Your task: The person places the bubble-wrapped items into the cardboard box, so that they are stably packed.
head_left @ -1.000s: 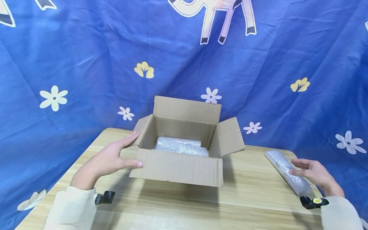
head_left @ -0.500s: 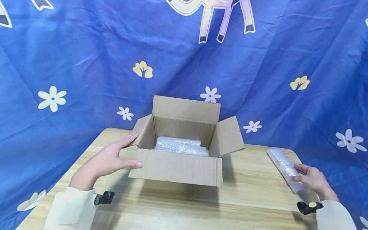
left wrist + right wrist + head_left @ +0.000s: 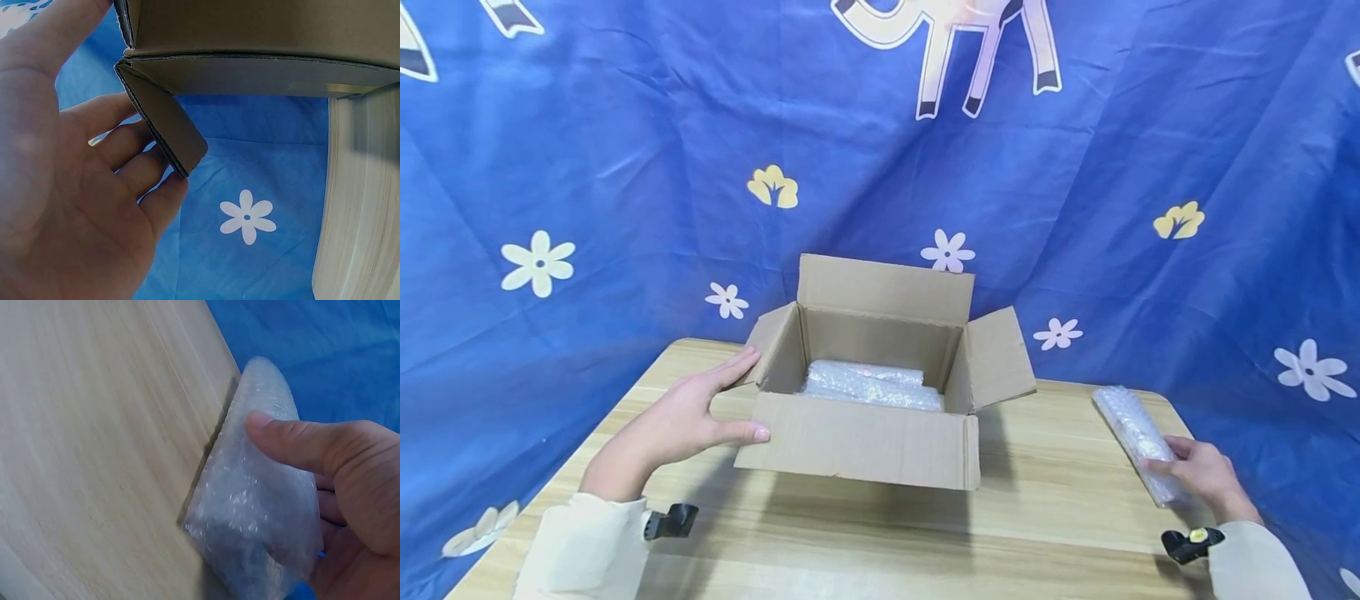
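Note:
In the head view, an upright cardboard box [image 3: 857, 437] with its flaps spread stands mid-table. Inside it lie bubble-wrapped packets [image 3: 872, 387]. My left hand [image 3: 673, 421] rests on the box's left corner, its thumb against the front flap and its fingers along the left side flap [image 3: 165, 115]. At the table's right end, my right hand [image 3: 1210, 475] holds another long bubble-wrapped packet [image 3: 1131, 429] at its near half. The right wrist view has the thumb lying across the top of the clear wrap [image 3: 244, 494], with the other fingers partly hidden behind it.
The light wood table [image 3: 1060, 500] has rounded far corners, and its right edge passes close to the packet. A blue patterned curtain [image 3: 662, 167] hangs right behind the table. The box's right flap [image 3: 1000, 354] sticks out sideways.
My right hand has moved a little left and down and closed round the bubble-wrapped packet, whose near end has shifted slightly left. The left hand and box have stayed in place.

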`<state>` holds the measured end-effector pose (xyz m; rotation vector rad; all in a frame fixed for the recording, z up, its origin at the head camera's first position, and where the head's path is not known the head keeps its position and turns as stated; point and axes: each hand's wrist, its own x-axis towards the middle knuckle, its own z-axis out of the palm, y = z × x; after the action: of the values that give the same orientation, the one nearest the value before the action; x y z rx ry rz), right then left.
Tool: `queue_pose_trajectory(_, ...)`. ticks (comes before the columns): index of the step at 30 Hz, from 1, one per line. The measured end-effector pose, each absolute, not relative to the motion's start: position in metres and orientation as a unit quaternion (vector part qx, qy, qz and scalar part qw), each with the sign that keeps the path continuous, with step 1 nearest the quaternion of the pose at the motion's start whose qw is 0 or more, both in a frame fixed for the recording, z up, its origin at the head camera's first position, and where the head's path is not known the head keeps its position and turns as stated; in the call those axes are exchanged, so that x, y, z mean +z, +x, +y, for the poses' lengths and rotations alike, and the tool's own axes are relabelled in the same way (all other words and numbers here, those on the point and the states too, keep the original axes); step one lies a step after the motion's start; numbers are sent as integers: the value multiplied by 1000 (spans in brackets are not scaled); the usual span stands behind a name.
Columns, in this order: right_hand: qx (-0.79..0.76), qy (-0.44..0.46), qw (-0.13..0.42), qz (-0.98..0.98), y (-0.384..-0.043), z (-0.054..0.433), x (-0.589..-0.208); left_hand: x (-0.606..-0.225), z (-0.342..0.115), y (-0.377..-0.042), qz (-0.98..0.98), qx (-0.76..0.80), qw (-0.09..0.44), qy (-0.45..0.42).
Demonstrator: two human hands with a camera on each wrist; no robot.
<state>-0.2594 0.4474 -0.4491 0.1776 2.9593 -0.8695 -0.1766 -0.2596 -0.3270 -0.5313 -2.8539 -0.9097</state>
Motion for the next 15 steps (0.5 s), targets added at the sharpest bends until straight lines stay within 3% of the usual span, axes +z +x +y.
queue_pose_trajectory(15,-316,5,38,948,-258,427,-452,-328,-260,-179,-938,-295,52,-177)
